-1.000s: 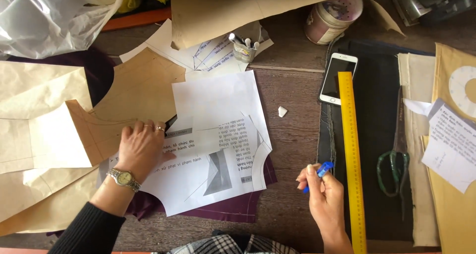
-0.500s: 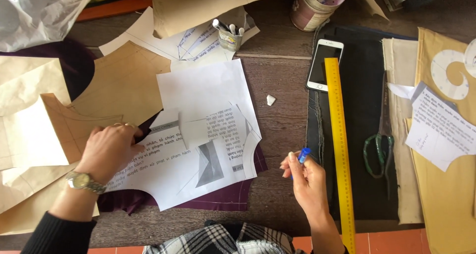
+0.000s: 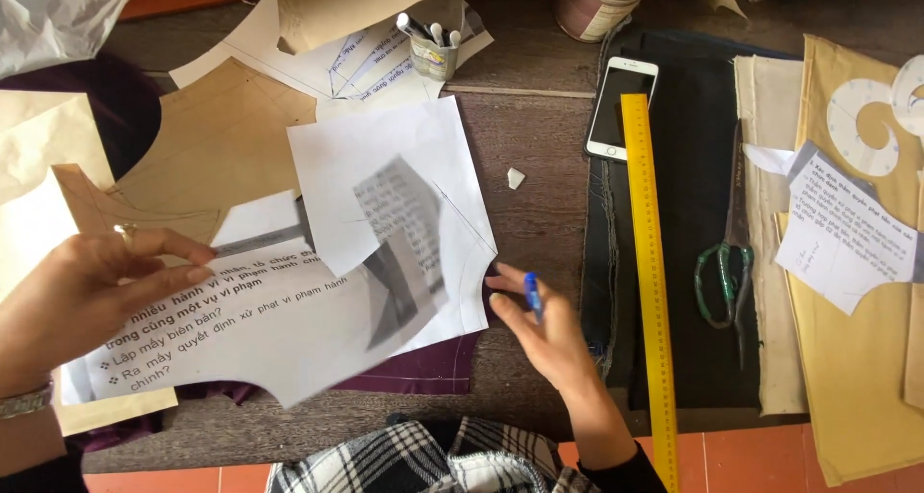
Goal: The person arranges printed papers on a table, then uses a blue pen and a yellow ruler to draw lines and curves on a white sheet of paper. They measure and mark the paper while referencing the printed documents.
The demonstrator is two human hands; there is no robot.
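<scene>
Your left hand [image 3: 82,296] pinches the printed white paper pattern [image 3: 289,329] lifted off the purple fabric [image 3: 414,370], right hand [image 3: 549,334] grips what's prob. a blue pen [image 3: 532,294] — paper could skew w/ that loose lift.

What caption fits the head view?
Left hand lifts a printed paper pattern; right hand holds a blue pen.

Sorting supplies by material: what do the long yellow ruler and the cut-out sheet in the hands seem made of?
Yellow ruler: probably painted metal or plastic; rigid, straight, slightly glossy. Cut-out sheet: thin white printed paper, matte, flexing under the left hand and right hand.
</scene>
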